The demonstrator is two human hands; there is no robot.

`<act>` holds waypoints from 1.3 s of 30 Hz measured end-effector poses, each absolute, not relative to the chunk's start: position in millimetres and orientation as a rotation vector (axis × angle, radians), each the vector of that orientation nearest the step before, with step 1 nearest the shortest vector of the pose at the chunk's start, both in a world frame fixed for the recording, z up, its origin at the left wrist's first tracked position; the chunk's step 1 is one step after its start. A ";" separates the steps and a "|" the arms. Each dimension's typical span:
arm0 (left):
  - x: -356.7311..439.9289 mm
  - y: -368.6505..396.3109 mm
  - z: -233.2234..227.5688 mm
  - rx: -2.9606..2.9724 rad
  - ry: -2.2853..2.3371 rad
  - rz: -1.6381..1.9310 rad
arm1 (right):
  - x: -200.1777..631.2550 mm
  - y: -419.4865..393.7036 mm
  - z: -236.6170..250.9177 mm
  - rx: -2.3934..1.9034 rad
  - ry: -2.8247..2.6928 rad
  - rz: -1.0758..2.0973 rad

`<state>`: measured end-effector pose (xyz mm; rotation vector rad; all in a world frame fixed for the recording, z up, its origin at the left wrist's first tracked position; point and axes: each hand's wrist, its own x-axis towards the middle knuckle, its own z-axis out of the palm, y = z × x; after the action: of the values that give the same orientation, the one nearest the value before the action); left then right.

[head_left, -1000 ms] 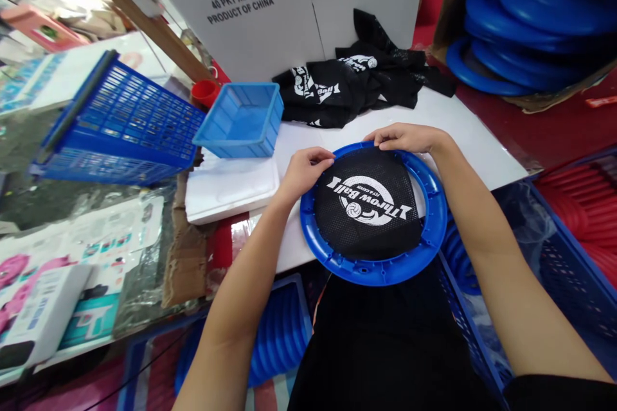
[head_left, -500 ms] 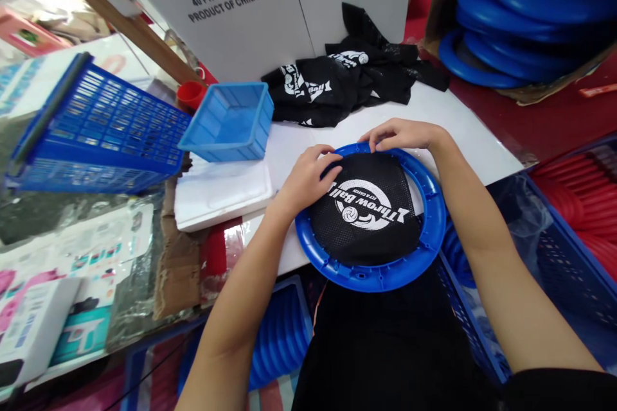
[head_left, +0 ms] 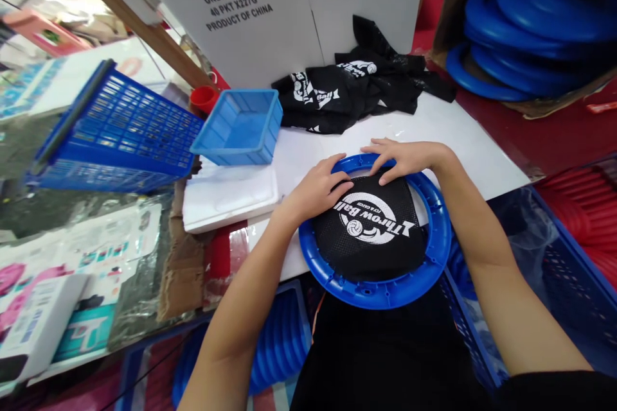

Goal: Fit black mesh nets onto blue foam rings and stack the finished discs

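Hands pressed flat on mesh in a blue ring

The left hand (head_left: 315, 191) and right hand (head_left: 403, 157) are laid open on the black mesh (head_left: 371, 226), which is seated inside the blue ring (head_left: 385, 289) at the white table (head_left: 463, 135) edge.

Looked like a small toy packing workshop. Stacks of blue plastic rings (head_left: 530, 19) sat in cartons, plus a pile of printed mesh nets (head_left: 357, 90), blue baskets (head_left: 120, 135) and boxed toys (head_left: 43, 314) crowding the bench.

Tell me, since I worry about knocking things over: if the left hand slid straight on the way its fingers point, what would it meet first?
Probably the right hand, just past the left hand across the ring.
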<state>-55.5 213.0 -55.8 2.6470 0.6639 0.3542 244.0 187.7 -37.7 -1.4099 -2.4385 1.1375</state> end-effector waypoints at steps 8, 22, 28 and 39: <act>-52.5 209.4 -52.5 2.784 0.691 0.303 | 240.5 186.0 -34.0 -1.414 -2.472 1.215; -54.9 218.2 -51.7 2.254 0.874 0.493 | 243.0 187.8 -25.9 -1.292 -2.363 1.275; -54.6 220.5 -52.3 2.070 0.984 0.595 | 244.3 186.2 -21.4 -1.328 -2.256 1.254; -48.7 224.2 -55.6 1.844 1.060 0.702 | 242.6 188.2 -24.9 -1.363 -2.076 1.199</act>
<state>-48.7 224.2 -55.6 1.8436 1.0601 0.7021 242.6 188.2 -24.9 -1.3633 -2.0756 1.1987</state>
